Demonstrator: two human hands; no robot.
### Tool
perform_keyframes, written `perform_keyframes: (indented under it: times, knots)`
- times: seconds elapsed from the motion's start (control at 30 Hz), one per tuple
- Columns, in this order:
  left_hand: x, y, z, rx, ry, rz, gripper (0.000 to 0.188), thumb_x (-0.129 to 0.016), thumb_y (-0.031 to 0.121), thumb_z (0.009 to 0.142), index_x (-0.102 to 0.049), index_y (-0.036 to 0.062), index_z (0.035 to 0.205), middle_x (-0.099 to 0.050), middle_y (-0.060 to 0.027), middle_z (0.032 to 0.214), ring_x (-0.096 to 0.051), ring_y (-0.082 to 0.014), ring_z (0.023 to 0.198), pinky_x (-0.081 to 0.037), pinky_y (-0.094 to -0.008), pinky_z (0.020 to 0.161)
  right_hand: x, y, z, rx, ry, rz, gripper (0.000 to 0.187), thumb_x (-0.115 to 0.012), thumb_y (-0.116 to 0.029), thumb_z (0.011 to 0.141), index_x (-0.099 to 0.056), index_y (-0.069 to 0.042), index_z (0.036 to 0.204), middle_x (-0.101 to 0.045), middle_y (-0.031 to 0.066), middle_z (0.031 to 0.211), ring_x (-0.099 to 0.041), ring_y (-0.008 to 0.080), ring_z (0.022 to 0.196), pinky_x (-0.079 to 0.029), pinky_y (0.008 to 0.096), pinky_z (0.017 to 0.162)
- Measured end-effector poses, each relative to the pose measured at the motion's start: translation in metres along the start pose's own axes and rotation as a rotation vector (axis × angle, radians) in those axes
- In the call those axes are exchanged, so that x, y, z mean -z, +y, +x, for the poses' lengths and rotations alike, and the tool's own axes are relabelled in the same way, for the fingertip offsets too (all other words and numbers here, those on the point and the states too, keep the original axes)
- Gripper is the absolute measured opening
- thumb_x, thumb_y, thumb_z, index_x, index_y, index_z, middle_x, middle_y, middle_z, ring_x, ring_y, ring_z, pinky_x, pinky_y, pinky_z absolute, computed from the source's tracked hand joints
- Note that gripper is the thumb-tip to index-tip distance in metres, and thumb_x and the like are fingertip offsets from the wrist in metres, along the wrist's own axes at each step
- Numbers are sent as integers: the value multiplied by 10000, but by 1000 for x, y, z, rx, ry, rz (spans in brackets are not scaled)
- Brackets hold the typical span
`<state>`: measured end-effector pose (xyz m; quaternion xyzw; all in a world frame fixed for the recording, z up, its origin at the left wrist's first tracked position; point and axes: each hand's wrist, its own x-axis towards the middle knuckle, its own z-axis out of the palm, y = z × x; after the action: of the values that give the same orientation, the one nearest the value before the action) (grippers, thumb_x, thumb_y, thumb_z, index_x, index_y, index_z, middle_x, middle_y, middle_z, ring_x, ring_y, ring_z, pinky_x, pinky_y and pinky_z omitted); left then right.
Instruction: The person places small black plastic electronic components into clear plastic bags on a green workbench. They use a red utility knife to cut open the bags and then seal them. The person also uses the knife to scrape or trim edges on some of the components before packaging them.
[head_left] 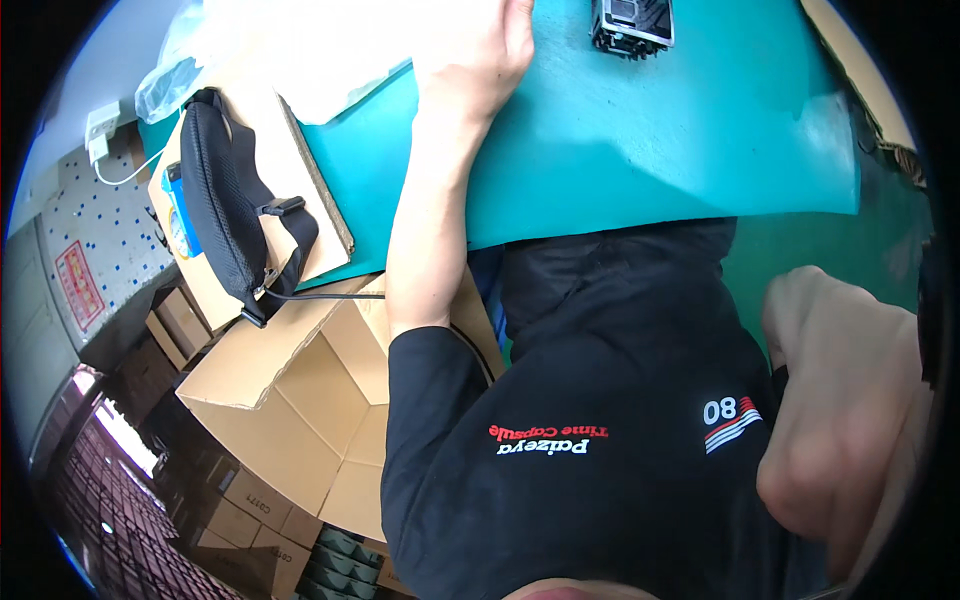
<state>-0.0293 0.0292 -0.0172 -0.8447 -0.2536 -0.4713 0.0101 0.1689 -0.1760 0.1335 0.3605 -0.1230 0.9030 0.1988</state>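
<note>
My left hand (475, 55) reaches out over the turquoise mat (590, 150), partly cut off by the top edge. Its fingers are washed out or beyond the picture, so what they hold, if anything, does not show. A bright white sheet or bag (310, 45) lies beside it. To the right of that hand stands a small boxy black and silver part (632, 28) with dark bits along its lower edge. My right hand (840, 390) is raised close at the right side, off the mat, its fingers hard to make out.
Left on a cardboard piece (310, 170) rests a black waist bag (220, 190) with a strap and buckle. Below it an open cardboard box (330, 420) stands by my left arm. Further cartons (255, 510) lie lower left; a white plug adapter (103, 125) is upper left.
</note>
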Motion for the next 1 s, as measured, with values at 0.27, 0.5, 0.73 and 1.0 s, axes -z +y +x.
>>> perform_keyframes:
  times: [0.27, 0.5, 0.73, 1.0]
  knots:
    - [-4, 0, -2, 29, -28, -72, 178, -736, 29, 885, -691, 8, 1056, -692, -156, 930, -672, -322, 840, -541, -406, 773, 6, -2, -4, -37, -201, -42, 427, -394, -94, 1010, -465, 300, 1161, -450, 210, 604, -506, 376, 522, -414, 421, 519]
    - [-2, 5, 2, 65, -109, -45, 207, -742, 74, 889, -684, 30, 1082, -684, -147, 912, -661, -319, 839, -533, -410, 782, 3, 4, -8, 127, -116, 46, 492, -310, -159, 995, -481, 287, 1116, -532, 331, 713, -499, 395, 513, -447, 485, 639]
    - [-14, -9, -7, 93, -119, -119, 134, -724, 144, 888, -647, 88, 982, -542, -67, 787, -552, -258, 740, -446, -390, 667, -11, -14, -3, 299, -241, -225, 421, -375, -104, 924, -506, 279, 1039, -575, 452, 855, -494, 372, 496, -396, 461, 582]
    - [-5, 3, -1, 174, -209, -119, 136, -690, 183, 920, -635, 96, 1009, -563, -98, 808, -571, -297, 767, -452, -423, 703, -11, -34, 41, 556, 111, -890, 106, -584, 13, 835, -619, 112, 841, -614, 238, 686, -477, 206, 422, -319, 308, 433]
